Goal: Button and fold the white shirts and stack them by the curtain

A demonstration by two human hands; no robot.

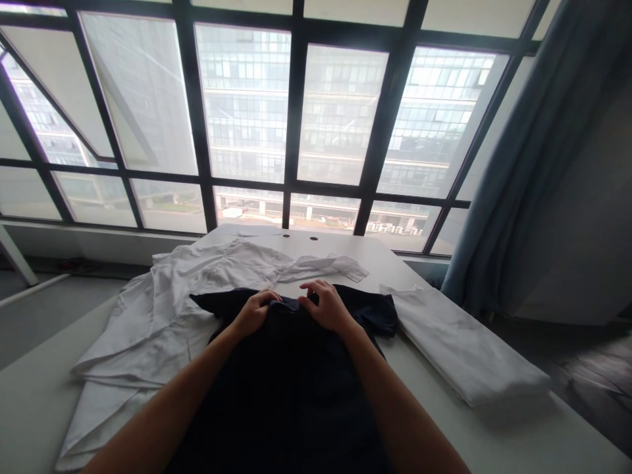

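A dark navy short-sleeved shirt (291,388) lies spread on the white table, its collar toward the window and its sleeves out to both sides. My left hand (254,313) is closed on the left side of the neckline, fingers over the cloth. At the right side of the neckline is my right hand (326,307), thumb and curved fingers apart, the thumb touching the collar edge. The lower part of the shirt runs out of view below, between my forearms.
Rumpled white garments (162,309) cover the table's left side. A folded white cloth (469,345) lies along the right edge. The white table (340,247) reaches toward a large black-framed window (291,131). A blue-grey curtain (513,164) hangs at the right.
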